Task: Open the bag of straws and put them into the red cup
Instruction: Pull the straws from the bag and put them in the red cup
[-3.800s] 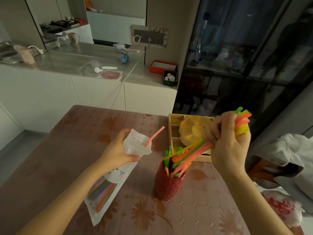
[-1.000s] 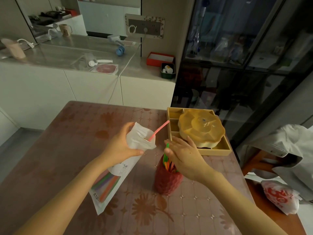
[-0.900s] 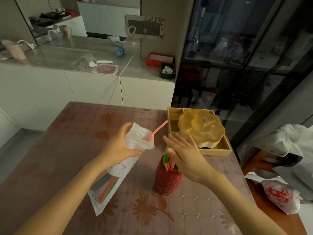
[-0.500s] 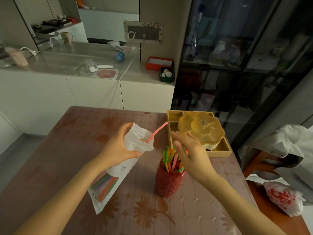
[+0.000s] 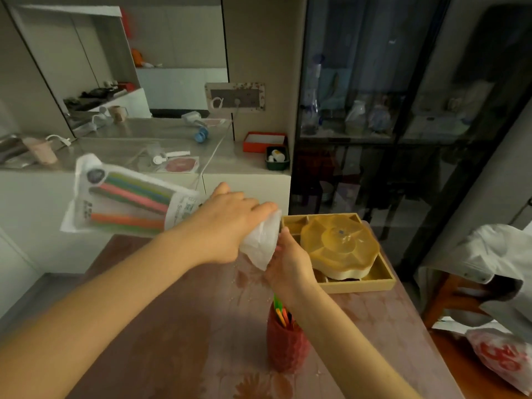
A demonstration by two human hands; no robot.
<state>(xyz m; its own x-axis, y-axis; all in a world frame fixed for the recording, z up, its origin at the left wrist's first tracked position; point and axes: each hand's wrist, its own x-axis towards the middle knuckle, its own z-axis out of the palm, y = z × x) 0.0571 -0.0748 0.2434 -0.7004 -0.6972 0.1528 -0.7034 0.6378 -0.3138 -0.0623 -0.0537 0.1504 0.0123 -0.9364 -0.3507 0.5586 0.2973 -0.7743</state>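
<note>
The left hand (image 5: 227, 226) grips the bag (image 5: 123, 197) near its mouth, the closed end tipped up to its left with straws (image 5: 135, 197) still inside. The right hand (image 5: 290, 269) sits under the mouth, fingers hidden, so any hold cannot be told. The red cup (image 5: 283, 349), part-filled, stands on the tabletop (image 5: 172, 341) beneath the right forearm. Step: emptying the bag. Next: catch the sliding straws and lower them into the cup.

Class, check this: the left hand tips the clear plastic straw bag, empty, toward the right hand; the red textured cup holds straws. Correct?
Not empty: the head view shows coloured straws inside the clear plastic straw bag. The rest is right.
</note>
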